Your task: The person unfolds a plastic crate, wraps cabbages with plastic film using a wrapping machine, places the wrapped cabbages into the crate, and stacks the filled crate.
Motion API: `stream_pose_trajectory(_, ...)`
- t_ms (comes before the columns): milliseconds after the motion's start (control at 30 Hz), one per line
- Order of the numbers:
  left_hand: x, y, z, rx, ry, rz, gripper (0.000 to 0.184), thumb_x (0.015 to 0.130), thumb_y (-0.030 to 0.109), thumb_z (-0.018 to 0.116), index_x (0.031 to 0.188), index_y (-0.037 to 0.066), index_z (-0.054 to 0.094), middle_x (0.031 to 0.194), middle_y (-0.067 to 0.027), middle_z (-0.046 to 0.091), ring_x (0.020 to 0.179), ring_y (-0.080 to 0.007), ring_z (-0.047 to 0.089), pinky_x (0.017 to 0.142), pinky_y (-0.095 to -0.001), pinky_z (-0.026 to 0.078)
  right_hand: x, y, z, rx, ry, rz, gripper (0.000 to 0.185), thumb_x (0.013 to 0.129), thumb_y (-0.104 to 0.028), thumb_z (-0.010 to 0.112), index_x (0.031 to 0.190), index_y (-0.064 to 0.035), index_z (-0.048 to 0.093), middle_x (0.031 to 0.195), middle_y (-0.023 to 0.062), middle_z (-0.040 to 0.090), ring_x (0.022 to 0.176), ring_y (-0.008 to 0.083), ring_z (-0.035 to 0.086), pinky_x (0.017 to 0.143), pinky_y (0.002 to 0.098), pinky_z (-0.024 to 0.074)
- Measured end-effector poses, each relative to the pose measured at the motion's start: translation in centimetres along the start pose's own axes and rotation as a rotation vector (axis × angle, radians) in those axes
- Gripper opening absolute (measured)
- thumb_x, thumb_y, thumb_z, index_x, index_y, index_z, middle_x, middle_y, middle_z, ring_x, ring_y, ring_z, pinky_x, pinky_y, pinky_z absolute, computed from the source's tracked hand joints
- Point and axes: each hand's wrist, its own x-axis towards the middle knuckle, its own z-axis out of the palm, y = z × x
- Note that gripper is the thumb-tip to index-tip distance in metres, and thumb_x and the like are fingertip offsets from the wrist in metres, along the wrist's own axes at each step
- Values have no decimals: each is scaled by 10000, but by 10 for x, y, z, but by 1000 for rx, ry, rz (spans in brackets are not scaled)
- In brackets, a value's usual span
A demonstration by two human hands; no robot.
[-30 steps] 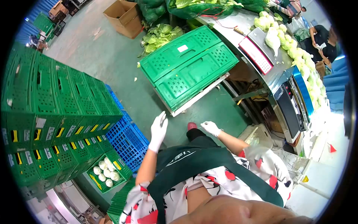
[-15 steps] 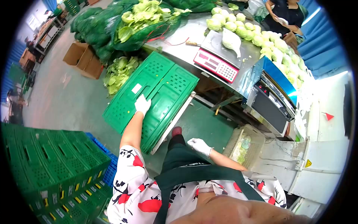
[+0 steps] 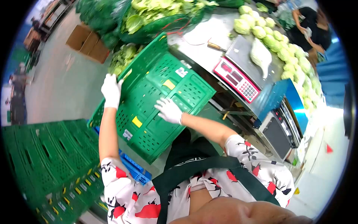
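Note:
A green folding crate lies in front of me, one long side wall standing up and other perforated panels folded flat. My left hand, in a white glove, is closed around the top edge of that raised wall. Over the folded panels nearer the right side is my right hand, also gloved in white. Its fingers are spread and hold nothing; whether they touch the crate I cannot tell. Yellow tabs and white labels show on the panels.
Stacked green crates stand at left, beside a blue crate. On the table are a scale bearing a white bag, a knife, cabbages and a wrapping machine. A cardboard box sits on the floor.
My left hand has shifted from the flat crate's middle to its far-left wall, which now stands up. My right hand has come up from beside my leg to over the crate.

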Motion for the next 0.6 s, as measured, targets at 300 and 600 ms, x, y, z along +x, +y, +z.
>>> stream_pose_trajectory(300,-113,42,-37,-379,25,81,424,871,80,682,1285,45,599,1264,-151,631,1156,-319,611,1012,-421,475,69,-19,-126,167,-1130,-30,490,1001,-431,475,842,-37,720,744,92,713,640,283,677,617,462,518)
stream_pose_trajectory(600,-265,91,23,-298,-658,387,511,906,355,632,1322,65,569,1399,-184,529,1384,-348,420,1187,-494,262,62,67,7,46,-786,289,369,906,-344,618,899,21,671,910,179,732,811,335,717,704,435,565)
